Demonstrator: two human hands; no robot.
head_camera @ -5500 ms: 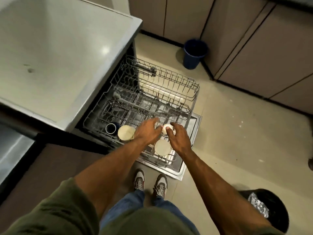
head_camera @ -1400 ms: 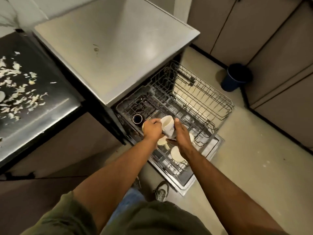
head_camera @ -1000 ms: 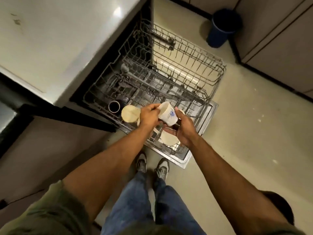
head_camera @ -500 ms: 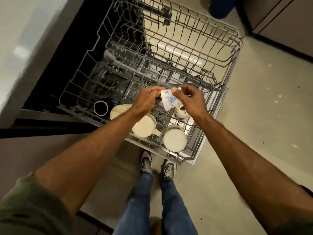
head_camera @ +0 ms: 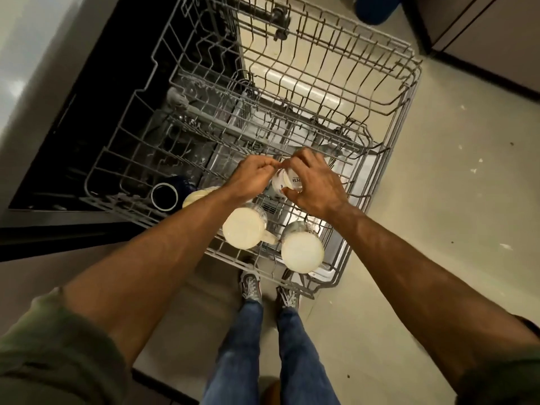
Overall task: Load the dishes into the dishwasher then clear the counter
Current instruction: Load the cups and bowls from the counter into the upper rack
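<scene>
1. **Change.** Half a second earlier the white mug [head_camera: 287, 182] was held tilted between both hands, clear of the wires, with its blue flower print facing up. It now sits lower and has been rolled so that dark lettering faces up. It is close against the wires of the upper rack [head_camera: 388, 83].
2. **Hands.**
   - The right hand [head_camera: 315, 188] is clamped on the white mug, fingers arched over its far side and thumb under its near side.
   - The left hand [head_camera: 251, 179] has curled fingers whose tips meet the right hand's at the mug's far edge. Whether they pinch the mug or only steady it cannot be told.
3. **Meaning (judgement).**
   - Placement looks to be in its last stage, and the mug is not yet released.
   - A cream mug [head_camera: 245, 228] and a second cream mug [head_camera: 302, 249] stand inverted on the near side of the hands. A dark blue mug [head_camera: 165, 195] lies to the left of the left hand.
   - The desk strewn with scraps, seen 1.4 s earlier, is out of frame, so clearing it probably remains to be done.
4. **Hidden.**
   - The hands cover the white mug's mouth, its handle and its contact with the wires.
   - A third cream piece [head_camera: 195, 197] shows only partly beside the left forearm.
   - The blue bin [head_camera: 374, 10] is cut off at the top edge.
</scene>
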